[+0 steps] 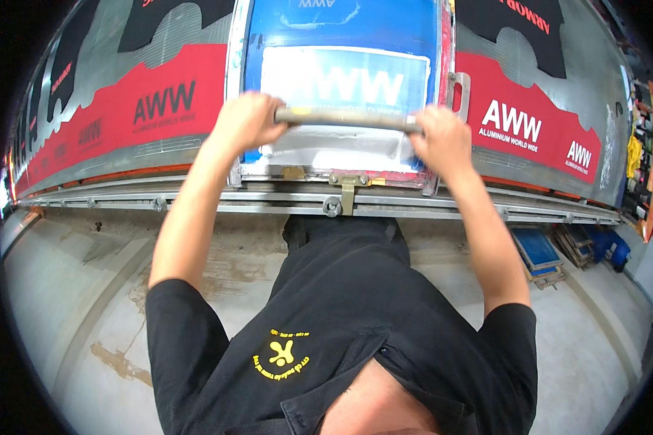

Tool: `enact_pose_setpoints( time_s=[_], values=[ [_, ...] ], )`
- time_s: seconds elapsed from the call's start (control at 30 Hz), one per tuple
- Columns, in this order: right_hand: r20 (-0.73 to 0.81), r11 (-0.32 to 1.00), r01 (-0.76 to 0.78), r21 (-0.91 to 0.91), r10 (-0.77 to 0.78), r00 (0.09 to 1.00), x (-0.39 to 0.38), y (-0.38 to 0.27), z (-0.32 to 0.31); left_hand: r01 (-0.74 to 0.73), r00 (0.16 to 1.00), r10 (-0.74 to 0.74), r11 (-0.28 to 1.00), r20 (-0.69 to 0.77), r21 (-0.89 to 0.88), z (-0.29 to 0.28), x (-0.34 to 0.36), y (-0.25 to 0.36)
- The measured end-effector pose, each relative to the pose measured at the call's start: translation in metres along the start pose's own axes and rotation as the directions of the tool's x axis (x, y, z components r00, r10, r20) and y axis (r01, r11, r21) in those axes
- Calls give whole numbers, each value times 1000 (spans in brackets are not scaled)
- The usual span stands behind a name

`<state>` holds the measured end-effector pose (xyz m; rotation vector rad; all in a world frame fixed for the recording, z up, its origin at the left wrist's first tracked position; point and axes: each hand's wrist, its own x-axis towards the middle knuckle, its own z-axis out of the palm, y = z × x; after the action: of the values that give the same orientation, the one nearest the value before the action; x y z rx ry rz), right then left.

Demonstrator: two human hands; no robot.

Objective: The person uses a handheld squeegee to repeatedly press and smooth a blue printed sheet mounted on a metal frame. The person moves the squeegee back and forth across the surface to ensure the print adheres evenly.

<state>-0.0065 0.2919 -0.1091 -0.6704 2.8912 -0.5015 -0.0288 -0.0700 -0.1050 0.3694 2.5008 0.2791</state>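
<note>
A squeegee [350, 118] lies crosswise over a blue printing screen [257, 65], gripped at both ends. My left hand [248, 122] closes round its left end, and my right hand [442, 138] wraps the right end. White ink [334, 148] is pooled on the mesh on the near side of the squeegee, and a whitish rectangle with lettering shows beyond it. The screen's frame [446, 43] rests on the long printing table. A metal handle [460, 94] juts from the frame's right side.
Red fabric pieces [181, 72] with printed lettering lie left and right of the screen, black pieces [515, 29] beyond them. A metal rail [268, 201] runs along the table's near edge. Blue-meshed frames [535, 248] and a blue container [612, 250] stand on the floor at right.
</note>
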Motion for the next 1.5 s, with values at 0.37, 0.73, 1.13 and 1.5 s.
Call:
enact_pose_setpoints(
  time_s=[0.37,0.73,1.13,1.5],
  values=[
    [164,943,-178,-282,231,959,126,57,16,-104,970,125,988,-208,111,-21,130,-35],
    [-87,992,-72,-107,63,994,-14,-1,47,-8,988,2,999,-154,-42,53,-18,5],
    [30,968,-181,-172,189,982,129,67,12,-33,980,43,998,-195,56,-39,125,-25],
    [-17,964,-77,-254,75,997,75,57,36,-1,974,10,999,-225,41,5,84,-7]
  ],
)
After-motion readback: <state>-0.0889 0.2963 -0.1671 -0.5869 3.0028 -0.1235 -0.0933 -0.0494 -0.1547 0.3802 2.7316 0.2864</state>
